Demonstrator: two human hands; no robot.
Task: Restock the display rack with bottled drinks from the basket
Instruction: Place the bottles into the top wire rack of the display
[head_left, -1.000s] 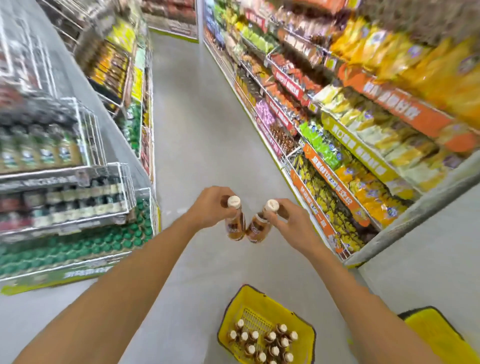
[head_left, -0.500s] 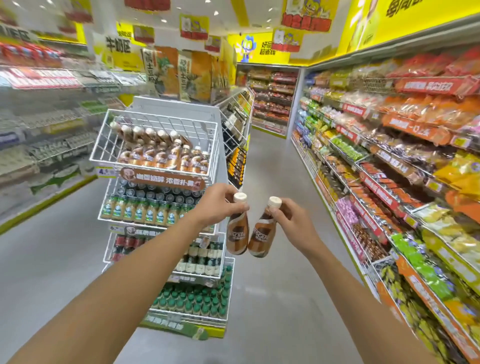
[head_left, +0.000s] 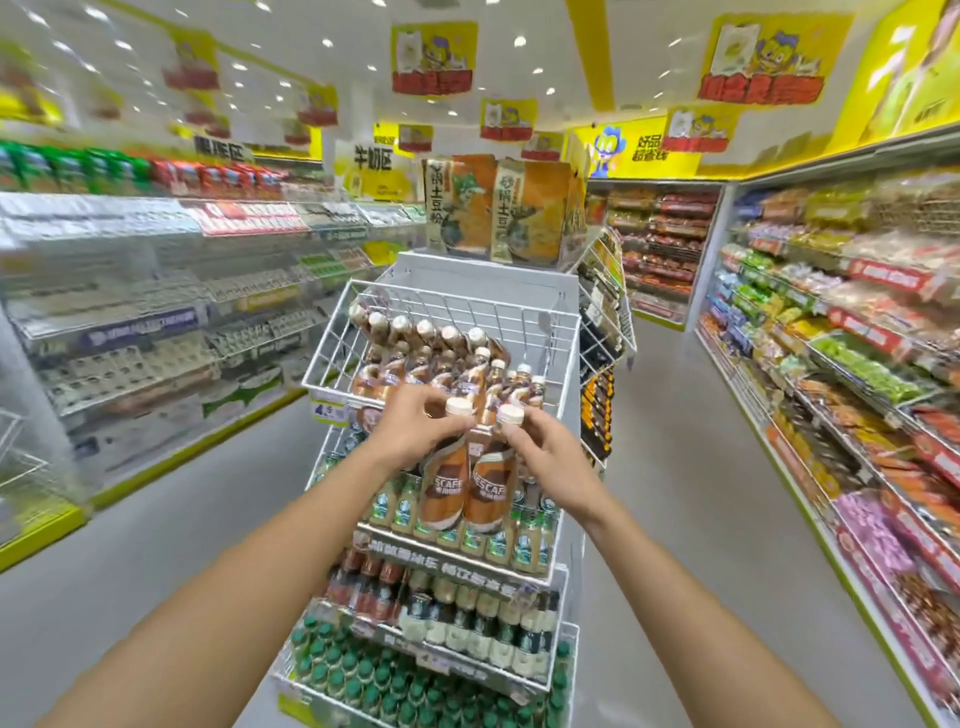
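Pinching necks, left fingers (head_left: 439, 404) and right fingers (head_left: 522, 435) hold bottles (head_left: 443, 486) upright, caps up.

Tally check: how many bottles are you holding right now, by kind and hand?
Brown white-capped plastic coffee bottle, left hand: 1
Matching brown coffee bottle, right hand: 1
Total: 2
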